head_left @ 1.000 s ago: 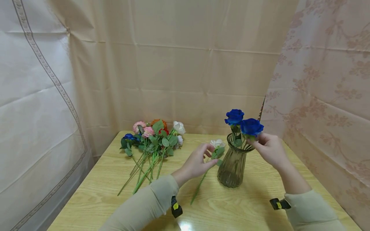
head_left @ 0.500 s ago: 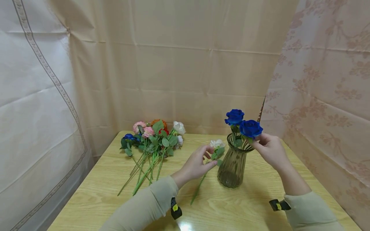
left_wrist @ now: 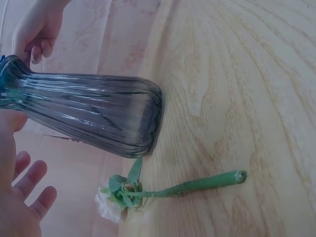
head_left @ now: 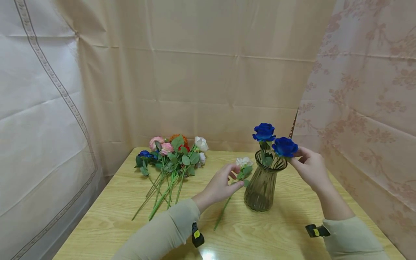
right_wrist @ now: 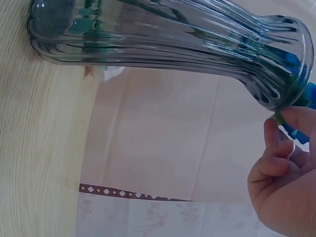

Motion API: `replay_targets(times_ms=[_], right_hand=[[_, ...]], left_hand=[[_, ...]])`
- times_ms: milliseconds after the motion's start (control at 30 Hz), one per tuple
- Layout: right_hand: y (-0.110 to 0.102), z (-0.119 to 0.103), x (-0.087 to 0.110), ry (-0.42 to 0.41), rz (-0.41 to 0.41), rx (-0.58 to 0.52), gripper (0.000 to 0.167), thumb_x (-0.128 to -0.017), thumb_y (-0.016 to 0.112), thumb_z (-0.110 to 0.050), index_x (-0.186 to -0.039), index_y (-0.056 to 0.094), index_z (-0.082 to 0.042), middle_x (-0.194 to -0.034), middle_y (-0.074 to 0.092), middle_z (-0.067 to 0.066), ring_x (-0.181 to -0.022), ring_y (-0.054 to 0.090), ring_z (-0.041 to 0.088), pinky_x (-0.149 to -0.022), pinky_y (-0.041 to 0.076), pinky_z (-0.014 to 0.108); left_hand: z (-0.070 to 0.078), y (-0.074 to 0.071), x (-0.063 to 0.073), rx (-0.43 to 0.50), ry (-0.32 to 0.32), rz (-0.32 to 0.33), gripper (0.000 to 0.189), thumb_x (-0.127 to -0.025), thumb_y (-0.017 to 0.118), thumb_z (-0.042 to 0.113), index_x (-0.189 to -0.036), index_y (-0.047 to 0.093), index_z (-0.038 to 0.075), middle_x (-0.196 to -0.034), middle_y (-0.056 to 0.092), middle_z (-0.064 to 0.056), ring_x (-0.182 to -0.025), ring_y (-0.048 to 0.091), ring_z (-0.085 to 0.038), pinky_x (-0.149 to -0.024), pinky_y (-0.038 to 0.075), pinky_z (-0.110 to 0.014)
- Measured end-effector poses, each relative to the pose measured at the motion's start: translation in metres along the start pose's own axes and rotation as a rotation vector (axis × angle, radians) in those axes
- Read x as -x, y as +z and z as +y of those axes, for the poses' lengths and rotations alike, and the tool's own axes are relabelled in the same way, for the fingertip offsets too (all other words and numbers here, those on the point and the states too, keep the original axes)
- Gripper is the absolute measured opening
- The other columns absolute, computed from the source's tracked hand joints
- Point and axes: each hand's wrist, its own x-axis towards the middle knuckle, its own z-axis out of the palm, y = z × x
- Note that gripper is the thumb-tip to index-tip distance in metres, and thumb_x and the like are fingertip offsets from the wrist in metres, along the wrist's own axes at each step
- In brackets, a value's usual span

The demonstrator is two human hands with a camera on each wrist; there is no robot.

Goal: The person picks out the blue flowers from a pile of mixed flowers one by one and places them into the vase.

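A ribbed, smoky glass vase [head_left: 261,191] stands upright on the table, with one blue rose [head_left: 264,132] rising from its mouth. My right hand [head_left: 311,170] pinches a second blue rose [head_left: 285,147] just under its bloom, at the right of the rim. In the right wrist view, the thumb and curled fingers [right_wrist: 279,150] meet at its green base. My left hand [head_left: 221,185], fingers loosely bent and apart, is left of the vase and holds nothing. Between it and the vase lies a white rose [head_left: 244,161], whose cut stem [left_wrist: 197,185] points toward the left wrist camera.
At the back left of the wooden table [head_left: 107,202] lies a heap of flowers [head_left: 175,159], pink, orange, red, white and blue, stems toward the front. A beige curtain [head_left: 211,79] hangs behind; a floral curtain [head_left: 367,119] borders the right side.
The right hand has shifted slightly right, and the blue rose it pinches has dipped, then moved a little right, away from the other rose. The left hand has barely moved.
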Motion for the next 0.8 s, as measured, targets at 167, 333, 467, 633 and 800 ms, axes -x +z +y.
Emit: replay_targets(times_ms=[167,333,467,633,800], right_hand=[[-0.004,0.003,0.000,-0.003,-0.023,0.023,0.031,-0.098,0.067,-0.016,-0.125,0.068,0.000,-0.103,0.071,0.017,-0.058,0.055,0.010,-0.043,0.039,0.027],[-0.012,0.001,-0.001,-0.006,-0.004,0.030,0.030,-0.100,0.065,-0.016,-0.126,0.067,-0.001,-0.104,0.072,0.017,-0.065,0.060,0.009,-0.046,0.041,0.026],[-0.019,-0.002,-0.001,-0.017,0.013,0.010,0.030,-0.102,0.063,-0.016,-0.127,0.066,-0.001,-0.103,0.071,0.013,-0.072,0.060,0.006,-0.050,0.044,0.023],[-0.025,-0.005,-0.002,-0.058,0.032,-0.093,0.030,-0.102,0.058,-0.006,-0.130,0.062,0.004,-0.099,0.068,-0.006,-0.080,0.062,0.002,-0.061,0.053,0.017],[-0.028,-0.006,0.000,-0.091,0.015,-0.197,0.032,-0.103,0.056,-0.003,-0.133,0.057,0.008,-0.105,0.066,-0.011,-0.092,0.066,0.002,-0.073,0.056,0.018]], left_hand=[[0.000,-0.003,0.000,0.001,-0.023,-0.001,0.045,-0.099,0.070,0.028,-0.138,0.052,0.013,-0.126,0.056,-0.001,-0.107,0.061,-0.019,-0.093,0.052,-0.043],[0.002,-0.008,-0.001,-0.015,-0.022,0.014,0.042,-0.099,0.070,0.029,-0.135,0.053,0.014,-0.125,0.057,0.001,-0.106,0.059,-0.013,-0.092,0.051,-0.039],[0.006,-0.013,-0.004,-0.013,-0.005,0.025,0.041,-0.099,0.071,0.027,-0.133,0.054,0.014,-0.124,0.057,0.003,-0.106,0.060,-0.014,-0.090,0.051,-0.035],[0.013,-0.020,-0.006,0.000,0.021,0.031,0.041,-0.099,0.070,0.027,-0.133,0.053,0.013,-0.122,0.057,0.003,-0.108,0.061,-0.021,-0.091,0.051,-0.037],[0.020,-0.028,-0.005,-0.007,0.042,0.034,0.042,-0.099,0.070,0.028,-0.134,0.053,0.012,-0.125,0.056,0.001,-0.110,0.062,-0.025,-0.091,0.049,-0.033]])
